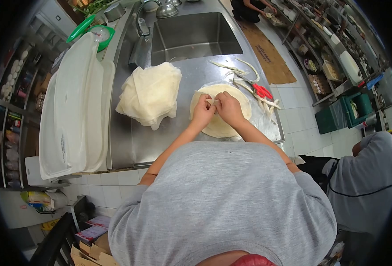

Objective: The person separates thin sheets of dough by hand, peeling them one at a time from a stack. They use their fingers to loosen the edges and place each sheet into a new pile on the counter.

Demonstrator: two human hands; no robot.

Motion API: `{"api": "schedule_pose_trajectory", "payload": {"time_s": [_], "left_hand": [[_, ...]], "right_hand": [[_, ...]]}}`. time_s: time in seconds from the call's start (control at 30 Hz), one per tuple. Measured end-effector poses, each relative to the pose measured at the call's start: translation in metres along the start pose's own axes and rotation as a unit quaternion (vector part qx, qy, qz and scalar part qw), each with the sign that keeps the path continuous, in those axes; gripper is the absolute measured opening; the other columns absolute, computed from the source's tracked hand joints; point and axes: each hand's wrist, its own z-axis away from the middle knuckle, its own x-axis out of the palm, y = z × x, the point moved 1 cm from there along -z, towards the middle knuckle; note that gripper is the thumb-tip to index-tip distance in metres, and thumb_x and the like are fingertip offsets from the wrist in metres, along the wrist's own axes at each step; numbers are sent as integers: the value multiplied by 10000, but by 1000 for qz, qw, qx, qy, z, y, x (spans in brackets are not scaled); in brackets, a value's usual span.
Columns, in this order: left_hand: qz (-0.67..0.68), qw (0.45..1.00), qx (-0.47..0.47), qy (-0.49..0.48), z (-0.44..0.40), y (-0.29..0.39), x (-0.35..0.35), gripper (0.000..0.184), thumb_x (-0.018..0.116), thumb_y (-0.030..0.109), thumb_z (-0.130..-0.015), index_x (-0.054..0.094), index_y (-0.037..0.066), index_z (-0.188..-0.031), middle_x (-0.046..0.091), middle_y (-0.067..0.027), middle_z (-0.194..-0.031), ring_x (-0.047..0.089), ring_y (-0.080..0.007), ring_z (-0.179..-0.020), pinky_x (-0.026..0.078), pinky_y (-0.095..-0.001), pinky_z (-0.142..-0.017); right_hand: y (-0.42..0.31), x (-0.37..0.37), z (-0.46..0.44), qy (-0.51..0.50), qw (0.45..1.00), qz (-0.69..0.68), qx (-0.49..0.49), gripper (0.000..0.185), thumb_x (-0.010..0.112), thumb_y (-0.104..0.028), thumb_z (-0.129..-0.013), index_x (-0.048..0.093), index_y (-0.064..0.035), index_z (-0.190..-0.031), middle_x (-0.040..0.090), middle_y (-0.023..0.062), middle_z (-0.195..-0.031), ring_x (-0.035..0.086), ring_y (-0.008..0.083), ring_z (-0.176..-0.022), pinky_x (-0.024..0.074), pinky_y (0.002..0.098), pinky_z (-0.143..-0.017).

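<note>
Both my hands are over a stack of round, thin dough sheets (pixel 222 129) on the steel counter. My left hand (pixel 203 111) and my right hand (pixel 228 107) nearly meet, each pinching the edge of a thin sheet (pixel 212 101) between the fingertips. To the left lies a pile of folded pale sheets (pixel 150 94). Red-handled scissors (pixel 262 91) rest right of the round stack, among cut dough strips (pixel 267 104). More strips (pixel 229 68) lie behind the stack.
A steel sink (pixel 196 37) is behind the counter (pixel 136 144). Large white plastic trays (pixel 69 111) stand at the left, near a green scale (pixel 102 35). One person (pixel 364 177) is at the right, another (pixel 249 9) crouches at the back near shelves.
</note>
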Motion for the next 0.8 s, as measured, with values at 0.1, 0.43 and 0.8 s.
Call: {"api": "schedule_pose_trajectory", "payload": {"time_s": [0.1,0.43,0.8], "left_hand": [[-1,1000,-28,8,0,-3,-2,263,579,47,-796,495,4,-1042,541,-50,-603,529,-118,-549,419,-266,-522],[-79,996,-25,-28,-11,-9,-15,231,588,88,-812,540,-21,-1010,592,-60,-650,573,-126,-585,450,-259,-554],[100,971,-185,-115,-24,19,-18,145,625,164,-863,570,32,-889,596,-23,-832,590,-113,-777,505,-260,-685]], "right_hand": [[-5,3,1,7,1000,9,-3,109,563,-52,-749,592,-38,-853,583,143,-811,588,337,-753,479,421,-659],[13,5,-12,-35,998,-53,-11,134,547,-61,-769,598,-26,-889,612,179,-855,601,352,-788,484,416,-688],[19,-18,-25,-136,985,-102,-12,150,523,-13,-782,625,-65,-879,589,123,-834,582,313,-745,463,369,-667]]}}
